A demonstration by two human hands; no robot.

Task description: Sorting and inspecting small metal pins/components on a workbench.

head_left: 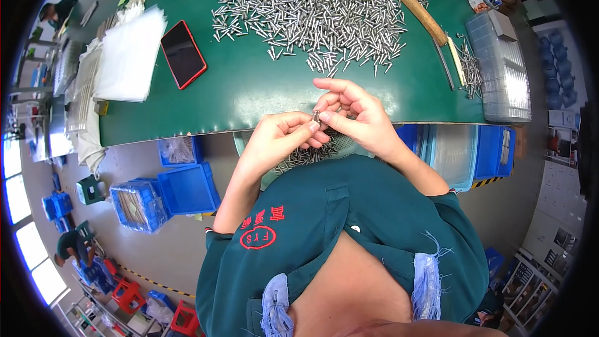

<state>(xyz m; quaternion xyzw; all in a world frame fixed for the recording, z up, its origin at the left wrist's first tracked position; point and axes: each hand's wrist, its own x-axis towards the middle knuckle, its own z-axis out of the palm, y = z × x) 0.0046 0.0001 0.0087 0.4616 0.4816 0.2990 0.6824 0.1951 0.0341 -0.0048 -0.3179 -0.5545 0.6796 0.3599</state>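
Observation:
Above the table's front edge, my two hands meet at a small shiny metal part (316, 116), a short pin-like piece partly covered by the fingers. My left hand (279, 139) is closed, pinching its lower end between thumb and fingers. From the other side, my right hand (362, 116) pinches the upper end with thumb and fingertips, its index finger stretched out. Under both hands sits a light green basket (239, 143) with many similar metal parts (299, 160) in it. A big heap of small metal pins (318, 15) lies on the green tabletop (249, 97) beyond.
Wooden strips (412, 6) border the heap. A red-edged phone (183, 54) and white plastic sheets (130, 56) lie left. Long screws (469, 68) and clear plastic boxes (499, 75) are right. Blue crates (187, 188) stand on the floor. Another person (73, 246) is far left.

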